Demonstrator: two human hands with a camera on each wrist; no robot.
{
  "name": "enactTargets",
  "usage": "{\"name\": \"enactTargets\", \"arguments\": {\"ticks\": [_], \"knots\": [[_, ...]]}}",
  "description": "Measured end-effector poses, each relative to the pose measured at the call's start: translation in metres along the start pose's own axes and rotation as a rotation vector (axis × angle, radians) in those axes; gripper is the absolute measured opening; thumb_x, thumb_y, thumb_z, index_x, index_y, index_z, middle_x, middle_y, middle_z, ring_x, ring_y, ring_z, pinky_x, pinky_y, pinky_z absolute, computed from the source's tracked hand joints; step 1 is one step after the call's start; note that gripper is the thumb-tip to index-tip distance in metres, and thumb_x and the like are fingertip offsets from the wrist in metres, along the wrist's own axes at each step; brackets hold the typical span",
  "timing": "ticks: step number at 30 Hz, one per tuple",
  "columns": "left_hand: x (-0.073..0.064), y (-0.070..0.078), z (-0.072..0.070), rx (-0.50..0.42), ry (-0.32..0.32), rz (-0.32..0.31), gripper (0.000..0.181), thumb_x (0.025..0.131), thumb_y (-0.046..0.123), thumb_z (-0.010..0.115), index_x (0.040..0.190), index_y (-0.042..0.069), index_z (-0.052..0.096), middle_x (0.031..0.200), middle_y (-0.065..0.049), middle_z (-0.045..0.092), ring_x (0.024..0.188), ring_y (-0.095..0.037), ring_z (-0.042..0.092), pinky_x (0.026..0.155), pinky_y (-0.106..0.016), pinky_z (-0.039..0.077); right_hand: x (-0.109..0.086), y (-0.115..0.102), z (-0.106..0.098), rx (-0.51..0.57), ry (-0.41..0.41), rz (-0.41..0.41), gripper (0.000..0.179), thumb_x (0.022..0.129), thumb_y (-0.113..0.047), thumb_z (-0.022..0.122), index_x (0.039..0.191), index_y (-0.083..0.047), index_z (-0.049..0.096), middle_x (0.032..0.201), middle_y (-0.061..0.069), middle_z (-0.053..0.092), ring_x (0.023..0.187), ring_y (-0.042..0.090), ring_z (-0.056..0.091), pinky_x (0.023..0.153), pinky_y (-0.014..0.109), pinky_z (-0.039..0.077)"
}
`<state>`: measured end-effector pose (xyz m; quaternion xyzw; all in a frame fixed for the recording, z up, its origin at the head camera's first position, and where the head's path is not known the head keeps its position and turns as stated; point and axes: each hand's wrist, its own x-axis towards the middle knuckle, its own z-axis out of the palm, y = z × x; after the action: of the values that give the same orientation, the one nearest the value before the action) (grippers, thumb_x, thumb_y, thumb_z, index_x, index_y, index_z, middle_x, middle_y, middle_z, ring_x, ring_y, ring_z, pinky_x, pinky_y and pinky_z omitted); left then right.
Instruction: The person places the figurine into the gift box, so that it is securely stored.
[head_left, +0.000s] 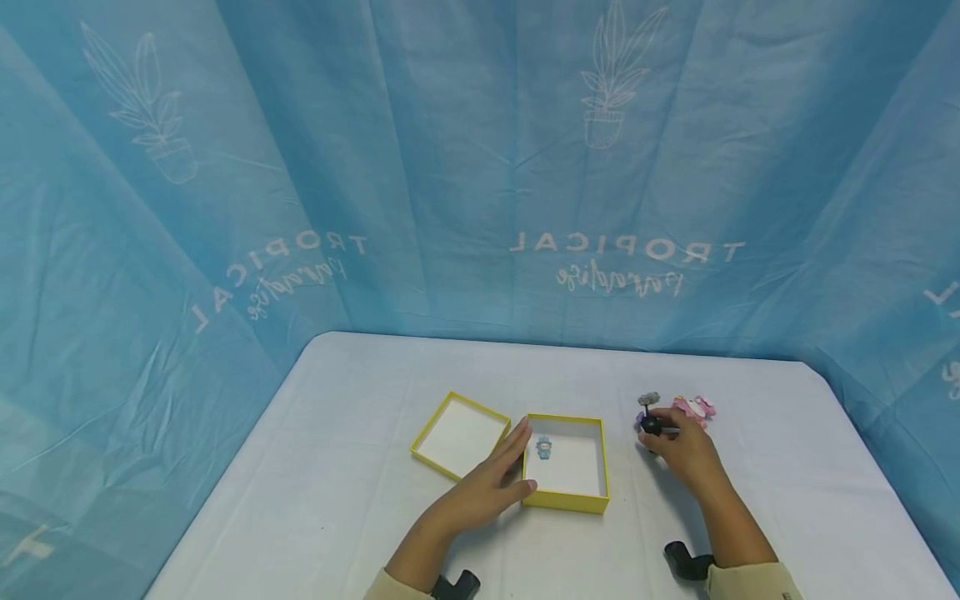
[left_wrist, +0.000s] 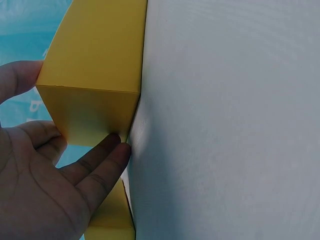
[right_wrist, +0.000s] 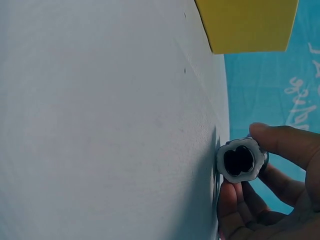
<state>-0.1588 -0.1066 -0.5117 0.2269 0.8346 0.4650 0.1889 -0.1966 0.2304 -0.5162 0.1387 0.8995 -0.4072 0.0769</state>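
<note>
My left hand [head_left: 487,492] rests against the left side of an open yellow box [head_left: 566,502] with a white inside. In the left wrist view, its outstretched fingers touch the box wall [left_wrist: 90,112], with the thumb at the top edge. A small blue figurine [head_left: 543,447] lies in the box. To the right of the box, my right hand [head_left: 682,450] pinches a small dark toy figure [head_left: 651,425] with a grey cloud-shaped part. The right wrist view shows that toy's pale scalloped rim [right_wrist: 222,167] around a black middle. Just beyond this hand lies a pink figurine [head_left: 697,407], partly covered by it.
The shallow yellow-edged lid [head_left: 457,433], white inside, lies left of the box, its near corner behind my left hand. A white cloth covers the table [head_left: 360,400]. Blue printed curtains [head_left: 465,167] hang around its back and sides. Black wrist mounts [head_left: 684,562] sit by both sleeves.
</note>
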Motion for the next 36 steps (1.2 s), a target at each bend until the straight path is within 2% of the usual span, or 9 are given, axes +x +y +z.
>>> {"name": "enactTargets", "arguments": {"ticks": [7, 11, 18, 23, 30, 31, 33, 36], "knots": [[0.001, 0.001, -0.001, -0.004, -0.009, 0.019, 0.078, 0.102, 0.044, 0.054, 0.163, 0.033, 0.007, 0.168, 0.023, -0.006, 0.16, -0.019, 0.001, 0.128, -0.055, 0.013, 0.0, 0.0, 0.0, 0.033, 0.011, -0.002, 0.062, 0.093, -0.03, 0.072, 0.147, -0.011, 0.049, 0.147, 0.025, 0.051, 0.121, 0.041, 0.056, 0.093, 0.055, 0.056], [0.001, 0.001, -0.002, -0.006, -0.011, 0.02, 0.078, 0.102, 0.045, 0.054, 0.163, 0.033, 0.007, 0.167, 0.024, -0.006, 0.16, -0.019, 0.001, 0.128, -0.055, 0.014, -0.001, -0.001, 0.0, 0.062, 0.012, -0.009, 0.062, 0.093, -0.028, 0.072, 0.147, -0.008, 0.048, 0.147, 0.025, 0.052, 0.12, 0.039, 0.058, 0.089, 0.049, 0.057], [0.001, 0.002, -0.002, -0.003, -0.011, 0.01, 0.078, 0.102, 0.045, 0.055, 0.163, 0.035, 0.007, 0.167, 0.024, -0.006, 0.16, -0.019, 0.002, 0.127, -0.055, 0.014, -0.005, -0.004, -0.001, 0.111, -0.008, -0.005, 0.065, 0.093, -0.026, 0.071, 0.147, -0.004, 0.043, 0.148, 0.024, 0.049, 0.12, 0.037, 0.058, 0.091, 0.046, 0.057], [0.001, 0.002, -0.002, -0.003, -0.01, 0.012, 0.079, 0.102, 0.044, 0.055, 0.163, 0.034, 0.007, 0.168, 0.023, -0.006, 0.16, -0.019, 0.002, 0.127, -0.055, 0.015, -0.005, -0.003, 0.0, 0.169, -0.014, -0.008, 0.064, 0.093, -0.028, 0.071, 0.146, -0.005, 0.043, 0.148, 0.023, 0.049, 0.121, 0.036, 0.059, 0.094, 0.046, 0.058], [0.001, 0.002, -0.001, -0.01, -0.012, 0.011, 0.079, 0.102, 0.044, 0.055, 0.163, 0.035, 0.006, 0.167, 0.024, -0.006, 0.16, -0.019, 0.002, 0.127, -0.055, 0.015, 0.005, 0.01, 0.005, 0.232, -0.014, -0.013, 0.063, 0.089, -0.035, 0.075, 0.14, -0.011, 0.048, 0.147, 0.017, 0.052, 0.124, 0.033, 0.06, 0.094, 0.042, 0.057], [0.001, 0.002, -0.001, -0.011, -0.012, 0.01, 0.079, 0.102, 0.044, 0.055, 0.163, 0.035, 0.006, 0.167, 0.024, -0.006, 0.16, -0.019, 0.002, 0.127, -0.055, 0.015, 0.005, 0.01, 0.005, 0.238, -0.02, -0.021, 0.064, 0.089, -0.036, 0.076, 0.14, -0.01, 0.047, 0.147, 0.018, 0.052, 0.124, 0.034, 0.06, 0.095, 0.044, 0.057], [0.001, 0.002, -0.001, -0.012, -0.011, 0.008, 0.079, 0.102, 0.044, 0.055, 0.163, 0.035, 0.006, 0.167, 0.025, -0.006, 0.16, -0.019, 0.002, 0.127, -0.055, 0.015, 0.003, 0.009, 0.006, 0.242, -0.007, -0.025, 0.063, 0.088, -0.037, 0.077, 0.138, -0.011, 0.049, 0.145, 0.018, 0.053, 0.122, 0.033, 0.061, 0.089, 0.038, 0.057], [0.001, 0.002, -0.001, -0.012, -0.009, 0.006, 0.079, 0.101, 0.043, 0.056, 0.163, 0.035, 0.007, 0.167, 0.025, -0.005, 0.16, -0.019, 0.002, 0.127, -0.055, 0.015, -0.004, 0.002, 0.005, 0.258, -0.018, -0.026, 0.062, 0.09, -0.033, 0.075, 0.141, -0.011, 0.048, 0.146, 0.02, 0.051, 0.123, 0.034, 0.059, 0.09, 0.04, 0.056]]}}
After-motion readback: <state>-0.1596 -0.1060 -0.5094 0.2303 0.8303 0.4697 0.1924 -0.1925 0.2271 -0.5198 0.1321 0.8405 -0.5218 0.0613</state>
